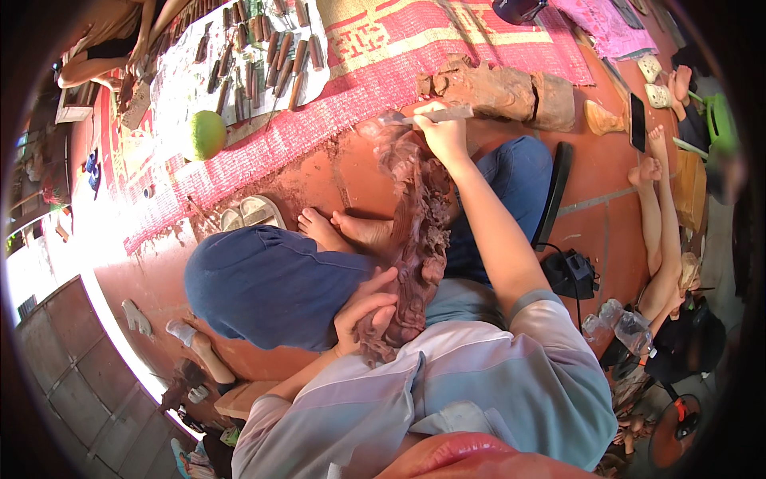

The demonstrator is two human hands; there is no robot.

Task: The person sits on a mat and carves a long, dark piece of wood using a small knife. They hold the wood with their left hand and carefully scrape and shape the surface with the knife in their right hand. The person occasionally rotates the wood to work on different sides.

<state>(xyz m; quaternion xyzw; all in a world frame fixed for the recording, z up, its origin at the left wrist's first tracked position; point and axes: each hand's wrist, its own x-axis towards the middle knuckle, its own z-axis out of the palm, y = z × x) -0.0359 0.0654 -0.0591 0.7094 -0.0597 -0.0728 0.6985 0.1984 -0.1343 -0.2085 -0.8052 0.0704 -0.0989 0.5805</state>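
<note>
A long, dark reddish-brown wood carving [423,231] with deep folds and ridges lies across my lap, between my legs. My left hand [369,313] grips its lower end, near my shirt, with the fingers bent along its side. At the far end, my right hand [444,137] is closed round a slim tool [451,113] with a pale, flat handle. The tool's dark tip points left, over the carving's top; its exact kind is hard to make out. Just beyond my right hand, a rough brown wood block [503,94] lies on the tiles.
A red patterned mat [383,48] carries a white sheet [179,92] with several wood-handled carving tools [283,60]. On the sheet's edge sits a green round fruit [206,134]. Sandals [259,211] lie by my feet. Other people sit at left and right. A phone [637,122] rests at right.
</note>
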